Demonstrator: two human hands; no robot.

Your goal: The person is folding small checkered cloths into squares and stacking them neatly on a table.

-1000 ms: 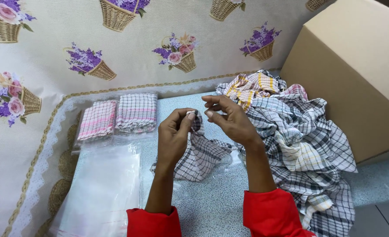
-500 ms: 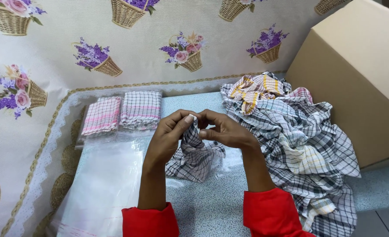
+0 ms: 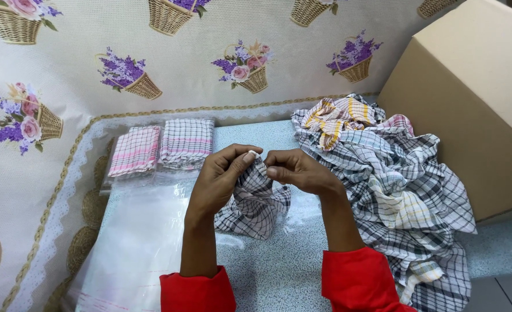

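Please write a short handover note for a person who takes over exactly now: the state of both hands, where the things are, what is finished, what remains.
Left hand and right hand: both pinch the top edge of one black-and-white checked cloth, held above the table.
Done: two folded cloths in clear bags, pink and grey, lie at far left.
Left: unfolded pile of checked cloths on the right, beside the cardboard box. Empty clear bags lie near left.

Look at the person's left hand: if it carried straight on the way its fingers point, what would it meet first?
Most likely the right hand: the left hand points rightward, fingertips nearly meeting across the checked cloth.
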